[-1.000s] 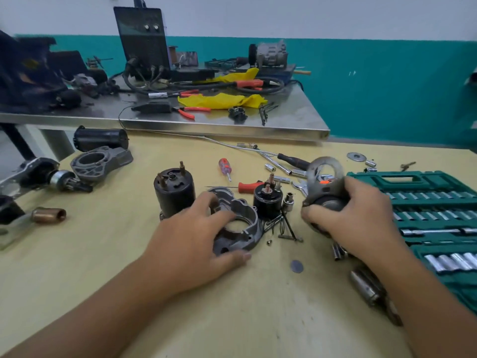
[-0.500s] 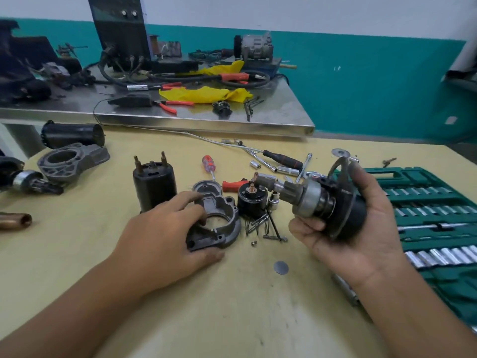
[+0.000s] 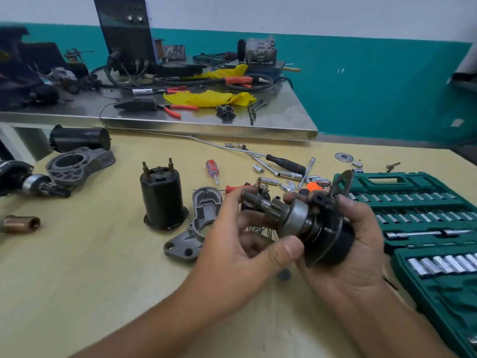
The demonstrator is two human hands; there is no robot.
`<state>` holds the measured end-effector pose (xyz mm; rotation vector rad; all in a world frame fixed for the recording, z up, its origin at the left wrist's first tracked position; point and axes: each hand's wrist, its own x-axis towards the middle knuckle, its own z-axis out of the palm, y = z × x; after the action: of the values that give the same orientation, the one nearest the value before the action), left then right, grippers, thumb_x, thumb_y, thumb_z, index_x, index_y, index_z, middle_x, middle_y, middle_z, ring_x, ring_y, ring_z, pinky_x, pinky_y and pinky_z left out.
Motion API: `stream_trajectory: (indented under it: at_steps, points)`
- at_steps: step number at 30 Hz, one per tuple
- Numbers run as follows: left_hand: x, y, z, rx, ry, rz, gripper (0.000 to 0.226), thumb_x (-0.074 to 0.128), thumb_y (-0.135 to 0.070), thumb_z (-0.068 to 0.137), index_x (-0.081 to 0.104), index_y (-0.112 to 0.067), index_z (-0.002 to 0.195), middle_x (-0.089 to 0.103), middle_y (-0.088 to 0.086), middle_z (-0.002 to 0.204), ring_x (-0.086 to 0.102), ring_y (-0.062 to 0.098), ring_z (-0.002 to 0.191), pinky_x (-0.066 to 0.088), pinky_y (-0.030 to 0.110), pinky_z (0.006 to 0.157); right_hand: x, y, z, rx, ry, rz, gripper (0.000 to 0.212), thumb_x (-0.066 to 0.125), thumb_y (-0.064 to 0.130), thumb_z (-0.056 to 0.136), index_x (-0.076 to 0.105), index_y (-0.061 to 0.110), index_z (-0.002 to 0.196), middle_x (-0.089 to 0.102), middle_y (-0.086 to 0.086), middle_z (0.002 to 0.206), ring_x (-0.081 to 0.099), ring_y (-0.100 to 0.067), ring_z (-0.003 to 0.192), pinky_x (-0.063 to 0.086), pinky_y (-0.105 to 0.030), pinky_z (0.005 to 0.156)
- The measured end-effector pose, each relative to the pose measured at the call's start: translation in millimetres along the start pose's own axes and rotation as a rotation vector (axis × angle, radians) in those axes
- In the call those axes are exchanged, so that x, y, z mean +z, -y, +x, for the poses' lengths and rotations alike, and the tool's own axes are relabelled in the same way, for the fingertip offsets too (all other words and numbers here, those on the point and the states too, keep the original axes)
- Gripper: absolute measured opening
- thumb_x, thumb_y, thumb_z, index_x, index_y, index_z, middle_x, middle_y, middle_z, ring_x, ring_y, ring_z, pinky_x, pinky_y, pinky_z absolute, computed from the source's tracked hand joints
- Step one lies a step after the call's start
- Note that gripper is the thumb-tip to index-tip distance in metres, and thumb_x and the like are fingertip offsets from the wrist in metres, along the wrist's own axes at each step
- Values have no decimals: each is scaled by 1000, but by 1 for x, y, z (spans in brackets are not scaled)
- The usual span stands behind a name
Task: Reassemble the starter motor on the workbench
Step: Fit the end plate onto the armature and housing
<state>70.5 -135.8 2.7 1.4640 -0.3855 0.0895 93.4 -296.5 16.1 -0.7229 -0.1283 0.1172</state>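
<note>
Far left of my grip: a copper sleeve point(image 3: 20, 224) lying on the wooden bench point(image 3: 77, 267), and beyond it a grey cast housing point(image 3: 78, 165) with a black cylinder point(image 3: 80, 139) behind. Nearer, the black solenoid can point(image 3: 162, 200) stands upright, two studs on top. Just left of my hands lies the grey end bracket point(image 3: 197, 223), flat on the bench, untouched.

My left hand point(image 3: 232, 249) pinches the armature assembly point(image 3: 307, 223): thumb against the silver collar, fingers curled at the pinion shaft end. My right hand point(image 3: 358, 244) cups the dark rear body from below, fingers wrapped over the top. The assembly is held clear of the bench, shaft pointing left.

Beyond the grip: a red-handled screwdriver point(image 3: 212, 168), loose sockets and wrenches.

Right of the grip: open green socket case point(image 3: 382, 180), its slots holding rows of chrome sockets and one extension bar point(image 3: 428, 233).
</note>
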Motion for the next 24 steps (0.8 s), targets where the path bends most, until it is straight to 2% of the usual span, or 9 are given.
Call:
stream_trajectory:
  at_steps: [4, 7, 9, 12, 14, 16, 18, 20, 24]
  points:
    - [5, 8, 0, -10, -43, -155, 61, 90, -35, 75, 50, -47, 119, 73, 7, 124, 78, 33, 97, 65, 43, 74, 4, -20, -5, -73, 44, -162, 75, 81, 50, 56, 68, 7, 117, 70, -25, 118, 69, -42, 102, 55, -51, 75]
    - [1, 12, -6, 5, 9, -243, 80, 95, -40, 72, 41, -59, 128, 67, 10, 139, 68, 30, 125, 57, 37, 97, 9, -37, -13, -238, 73, -263, 56, 78, 39, 70, 65, 13, 119, 68, -18, 124, 68, -39, 110, 57, -58, 89]
    - [-8, 12, -6, 9, 46, -290, 103, 98, -36, 64, 30, -62, 138, 63, 14, 144, 62, 35, 132, 51, 45, 108, 13, -47, -17, -371, 63, -451, 32, 70, 37, 79, 65, 23, 107, 61, -9, 136, 65, -29, 117, 55, -50, 96]
    - [-28, 9, -6, -21, 20, -305, 113, 104, -30, 56, 32, -59, 139, 69, 15, 136, 69, 38, 121, 58, 51, 97, 21, -45, -17, -468, 85, -697, 51, 60, 75, 82, 65, 29, 105, 53, 2, 144, 63, -17, 118, 55, -28, 87]
    - [-42, 5, -8, -34, -41, -230, 106, 104, -23, 56, 40, -58, 132, 72, 16, 129, 72, 43, 111, 56, 66, 92, 18, -34, -12, -438, 14, -756, 67, 46, 90, 75, 67, 35, 108, 58, 4, 136, 63, -19, 110, 56, -36, 79]
    - [-57, -1, -8, 13, -159, -52, 108, 101, -20, 53, 38, -54, 133, 75, 13, 121, 76, 38, 106, 57, 63, 92, 9, -19, -6, -486, -116, -859, 48, 52, 79, 82, 65, 40, 108, 68, 8, 116, 65, -22, 99, 55, -48, 76]
    - [-70, -7, -4, 129, -209, 190, 117, 99, -21, 52, 29, -45, 143, 77, 6, 112, 77, 26, 103, 62, 38, 91, -2, -7, 1, -502, -223, -1132, 28, 66, 55, 84, 62, 41, 107, 70, 11, 102, 67, -11, 90, 59, -41, 77]
    - [-80, -12, 3, 220, -224, 353, 122, 100, -20, 54, 24, -38, 148, 77, 1, 103, 77, 19, 99, 58, 21, 89, -11, -4, 9, -384, -222, -1398, 32, 78, 41, 79, 61, 42, 107, 68, 17, 96, 65, -5, 87, 59, -37, 76]
    - [-94, -16, 8, 291, -336, 526, 123, 101, -26, 51, 26, -43, 147, 71, 1, 94, 74, 21, 95, 61, 41, 89, -9, -5, 28, -257, -89, -1720, 64, 81, 46, 73, 47, 52, 127, 61, 20, 120, 58, -9, 106, 54, -44, 92]
